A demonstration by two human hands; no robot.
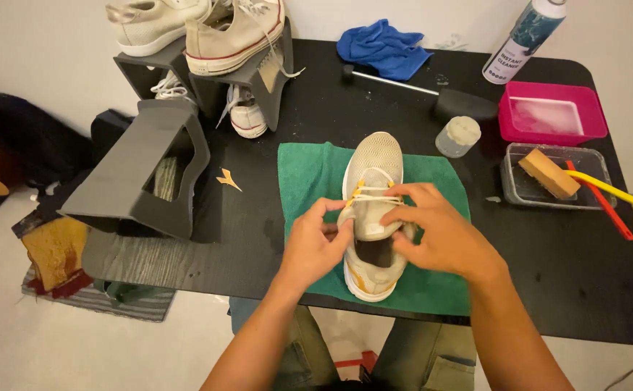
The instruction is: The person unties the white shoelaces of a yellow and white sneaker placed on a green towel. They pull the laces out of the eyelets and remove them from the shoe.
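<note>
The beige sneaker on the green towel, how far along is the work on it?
Done: the beige sneaker sits on the green towel, and the pink tub holds foamy water. In hand: the left hand and right hand are at its laces. Left: laces remain threaded; the brush lies untouched.

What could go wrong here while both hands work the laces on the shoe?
1. The left hand and right hand pull on the laces; the shoe could slide on the loose green towel.
2. The small jar stands just beyond the towel; a jerk of the right hand might knock it over.
</note>
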